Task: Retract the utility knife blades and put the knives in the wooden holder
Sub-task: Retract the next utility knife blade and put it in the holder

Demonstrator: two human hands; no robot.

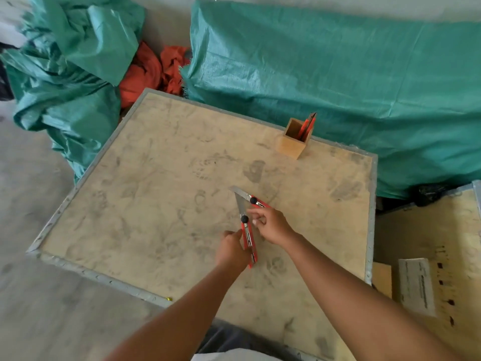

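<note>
Two red utility knives with extended blades lie in a V on the plywood crate top [161,178]. My left hand [231,250] grips the handle of the near knife [248,239]. The fingers of my right hand [270,224] touch that knife near its black slider knob, and the hand covers part of the far knife [253,200]. At the crate's far right stands the wooden holder [292,145], with red knives [305,128] upright inside it.
Green tarpaulin [325,82] covers bulk behind the crate and a heap at the left. Orange cloth [153,71] lies between them. A second plywood crate [429,256] with a paper label stands at the right. Concrete floor runs along the left.
</note>
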